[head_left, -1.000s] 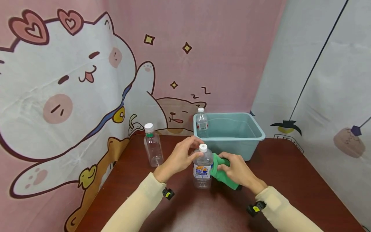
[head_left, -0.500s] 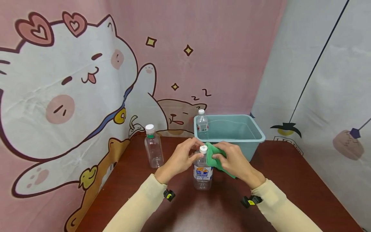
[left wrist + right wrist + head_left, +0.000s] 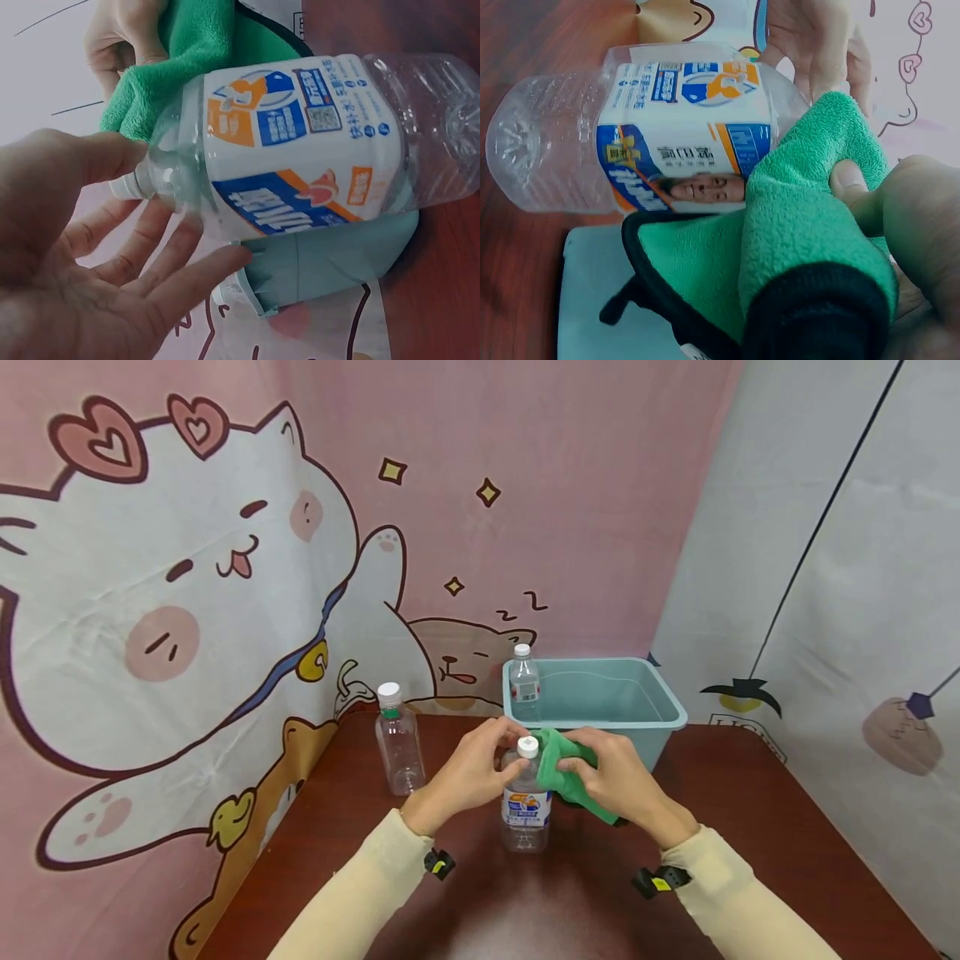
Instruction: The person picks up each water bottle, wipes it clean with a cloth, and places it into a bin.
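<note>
A clear plastic bottle point(image 3: 526, 810) with a white cap and a white, blue and orange label stands upright on the table. My left hand point(image 3: 474, 768) pinches it at the neck just below the cap, thumb on one side and fingers on the other. From the right, my right hand point(image 3: 618, 777) holds a bunched green cloth point(image 3: 570, 775) against the bottle's shoulder. In the right wrist view the cloth point(image 3: 814, 187) shows a black edge and a small loop, with my thumb pressing into it; part of the bottle's shoulder is hidden behind it.
Behind my hands stands a light blue plastic bin point(image 3: 622, 693). A second capped bottle point(image 3: 524, 687) leans inside its left end. Another clear bottle point(image 3: 401, 747) with a white cap and green ring stands at the left on the dark red table point(image 3: 337, 827). A printed curtain hangs behind.
My right hand has brought the cloth up from the bottle's right side to its shoulder and neck. The left hand stays at the neck, and the bottle has not moved.
</note>
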`<state>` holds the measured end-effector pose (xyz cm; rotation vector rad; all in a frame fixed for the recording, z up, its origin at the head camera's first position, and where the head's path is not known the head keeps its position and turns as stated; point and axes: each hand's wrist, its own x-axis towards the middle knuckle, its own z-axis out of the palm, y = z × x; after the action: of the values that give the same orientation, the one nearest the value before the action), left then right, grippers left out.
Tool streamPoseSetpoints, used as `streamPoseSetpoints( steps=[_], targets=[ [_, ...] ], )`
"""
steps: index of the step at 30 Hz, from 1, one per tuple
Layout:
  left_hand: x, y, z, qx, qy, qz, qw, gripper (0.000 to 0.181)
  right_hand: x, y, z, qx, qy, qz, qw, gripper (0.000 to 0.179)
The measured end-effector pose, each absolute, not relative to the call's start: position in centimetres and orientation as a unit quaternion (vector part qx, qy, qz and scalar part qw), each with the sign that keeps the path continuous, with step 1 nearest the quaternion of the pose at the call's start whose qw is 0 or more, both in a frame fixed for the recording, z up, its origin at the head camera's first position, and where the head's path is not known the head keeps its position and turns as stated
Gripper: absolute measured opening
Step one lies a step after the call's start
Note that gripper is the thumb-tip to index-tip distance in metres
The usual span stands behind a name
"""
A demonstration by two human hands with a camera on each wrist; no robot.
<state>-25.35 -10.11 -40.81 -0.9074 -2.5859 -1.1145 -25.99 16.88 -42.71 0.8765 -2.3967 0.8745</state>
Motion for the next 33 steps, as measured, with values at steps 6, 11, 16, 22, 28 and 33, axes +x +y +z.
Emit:
streamPoseSetpoints(
  steps=[6, 11, 16, 22, 28, 33],
  targets=[
    [-25.0, -8.9, -40.8, -0.276, -0.882, -0.361, 0.126, 0.039, -26.0, 18.6, -42.6, 0.282, -0.874, 0.328, 0.221, 0.031],
    [-25.0, -8.1, -40.9, -0.231, -0.901, -0.330, 0.161, 0.040, -26.0, 19.6, -42.3, 0.256, -0.877, 0.334, 0.231, 0.033],
    [-25.1, -8.2, -40.9, -0.237, -0.891, -0.352, 0.161, 0.038, -26.0, 20.0, -42.4, 0.248, -0.878, 0.335, 0.235, 0.035],
    [-25.7, -9.1, -40.5, -0.267, -0.872, -0.387, 0.138, 0.035, -26.1, 20.1, -42.5, 0.249, -0.873, 0.342, 0.241, 0.035],
    [-26.1, -9.9, -40.5, -0.282, -0.872, -0.384, 0.109, 0.043, -26.2, 19.7, -43.1, 0.257, -0.873, 0.345, 0.230, 0.032],
    [-26.4, -10.2, -40.6, -0.274, -0.873, -0.390, 0.104, 0.042, -26.1, 18.7, -43.5, 0.267, -0.872, 0.348, 0.217, 0.031]
  ],
)
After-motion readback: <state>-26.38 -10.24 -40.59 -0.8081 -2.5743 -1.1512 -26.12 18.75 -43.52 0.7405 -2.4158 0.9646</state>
